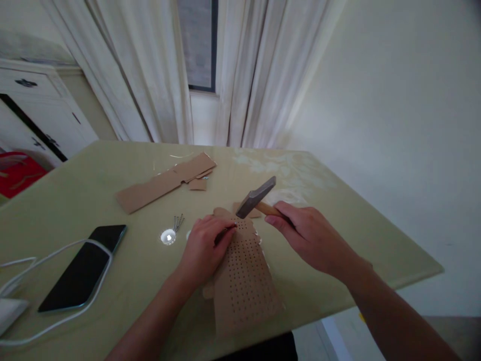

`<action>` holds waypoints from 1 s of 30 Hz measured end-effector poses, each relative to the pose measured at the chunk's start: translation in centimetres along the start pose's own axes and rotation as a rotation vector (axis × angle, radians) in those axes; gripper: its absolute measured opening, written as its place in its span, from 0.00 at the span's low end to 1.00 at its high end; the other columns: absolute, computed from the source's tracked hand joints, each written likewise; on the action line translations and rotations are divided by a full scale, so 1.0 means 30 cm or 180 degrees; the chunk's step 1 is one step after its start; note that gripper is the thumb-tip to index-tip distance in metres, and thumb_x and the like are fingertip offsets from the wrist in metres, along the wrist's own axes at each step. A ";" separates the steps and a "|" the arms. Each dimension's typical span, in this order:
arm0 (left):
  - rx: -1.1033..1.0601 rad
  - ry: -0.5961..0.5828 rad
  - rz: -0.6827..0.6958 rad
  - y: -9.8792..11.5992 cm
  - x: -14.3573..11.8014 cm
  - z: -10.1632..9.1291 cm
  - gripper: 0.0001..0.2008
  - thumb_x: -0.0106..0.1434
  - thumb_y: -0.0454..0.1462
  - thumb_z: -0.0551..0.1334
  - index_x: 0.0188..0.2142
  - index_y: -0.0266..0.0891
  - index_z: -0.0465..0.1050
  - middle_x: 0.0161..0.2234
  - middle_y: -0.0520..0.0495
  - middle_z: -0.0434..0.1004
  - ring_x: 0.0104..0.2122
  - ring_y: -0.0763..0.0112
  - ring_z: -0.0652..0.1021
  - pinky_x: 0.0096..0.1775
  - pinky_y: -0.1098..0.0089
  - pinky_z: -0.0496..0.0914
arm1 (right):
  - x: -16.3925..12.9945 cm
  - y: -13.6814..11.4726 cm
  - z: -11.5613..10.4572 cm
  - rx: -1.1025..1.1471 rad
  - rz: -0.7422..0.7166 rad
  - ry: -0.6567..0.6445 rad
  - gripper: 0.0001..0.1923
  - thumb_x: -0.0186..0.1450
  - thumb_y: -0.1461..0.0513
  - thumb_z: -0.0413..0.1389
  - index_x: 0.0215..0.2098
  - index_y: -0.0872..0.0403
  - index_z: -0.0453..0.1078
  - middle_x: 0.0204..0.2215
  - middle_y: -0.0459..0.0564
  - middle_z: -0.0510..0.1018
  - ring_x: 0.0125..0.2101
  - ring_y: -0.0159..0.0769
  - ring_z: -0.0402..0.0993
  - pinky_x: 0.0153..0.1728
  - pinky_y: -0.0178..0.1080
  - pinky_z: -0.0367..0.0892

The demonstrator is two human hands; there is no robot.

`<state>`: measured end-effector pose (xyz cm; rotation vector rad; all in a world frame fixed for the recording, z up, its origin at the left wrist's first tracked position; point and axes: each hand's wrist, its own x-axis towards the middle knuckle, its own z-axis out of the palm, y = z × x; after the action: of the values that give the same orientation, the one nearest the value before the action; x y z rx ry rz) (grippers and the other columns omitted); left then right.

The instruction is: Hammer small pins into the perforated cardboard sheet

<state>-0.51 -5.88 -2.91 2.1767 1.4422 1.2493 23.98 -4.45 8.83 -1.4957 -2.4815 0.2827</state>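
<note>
Perforated cardboard (pixel 244 281) lay at the bench's (pixel 338 240) near edge, pressed down at its far end by the left hand (pixel 206 248), fingers pinched around something small, possibly a nail. Just beyond, a hammer (pixel 257 197) was gripped by the right hand (pixel 308 235).

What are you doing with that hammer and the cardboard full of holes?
A person sits at a pale green table. The right hand grips a hammer by its wooden handle, the head raised just above a cardboard piece dotted with rows of holes. The left hand rests on that cardboard and pinches something thin near its top, likely a nail. Loose nails, more cardboard strips and a phone lie nearby.
</note>
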 end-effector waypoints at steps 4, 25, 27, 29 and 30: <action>0.0033 -0.0048 -0.0056 -0.007 0.000 0.004 0.07 0.74 0.35 0.65 0.44 0.45 0.83 0.39 0.49 0.87 0.40 0.58 0.82 0.44 0.58 0.71 | 0.001 -0.018 0.008 -0.0478 -0.0002 -0.0229 0.18 0.81 0.51 0.50 0.39 0.53 0.69 0.28 0.48 0.76 0.29 0.38 0.71 0.32 0.40 0.49; -0.0130 -0.0063 -0.0153 -0.010 0.007 0.019 0.06 0.71 0.34 0.67 0.43 0.46 0.84 0.40 0.48 0.88 0.42 0.57 0.83 0.47 0.56 0.72 | 0.005 -0.052 -0.004 -0.0511 0.0095 0.0001 0.20 0.82 0.50 0.49 0.38 0.53 0.70 0.27 0.47 0.77 0.29 0.37 0.72 0.32 0.39 0.50; -0.0161 -0.0053 -0.0152 -0.010 0.007 0.020 0.07 0.71 0.34 0.66 0.42 0.46 0.84 0.39 0.48 0.88 0.41 0.57 0.83 0.47 0.57 0.72 | 0.006 -0.051 0.004 -0.0628 0.0041 -0.0087 0.19 0.82 0.51 0.50 0.39 0.53 0.71 0.28 0.48 0.78 0.29 0.37 0.72 0.32 0.39 0.49; -0.0220 -0.0055 -0.0154 -0.011 0.008 0.021 0.06 0.71 0.34 0.66 0.42 0.46 0.84 0.39 0.48 0.88 0.42 0.57 0.83 0.47 0.57 0.73 | 0.008 -0.052 0.002 -0.0673 0.0040 -0.0098 0.19 0.82 0.51 0.50 0.40 0.53 0.71 0.29 0.48 0.79 0.29 0.38 0.73 0.32 0.39 0.49; -0.0248 -0.0059 -0.0158 -0.011 0.008 0.021 0.06 0.71 0.34 0.66 0.43 0.45 0.84 0.39 0.48 0.88 0.42 0.57 0.83 0.47 0.57 0.73 | 0.009 -0.053 -0.002 -0.0637 0.0071 -0.0058 0.19 0.82 0.50 0.50 0.39 0.53 0.71 0.29 0.48 0.79 0.30 0.37 0.72 0.32 0.39 0.49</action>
<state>-0.20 -5.36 -3.38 2.0840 1.4072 1.2438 22.54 -4.94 9.37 -1.6029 -2.5735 0.0526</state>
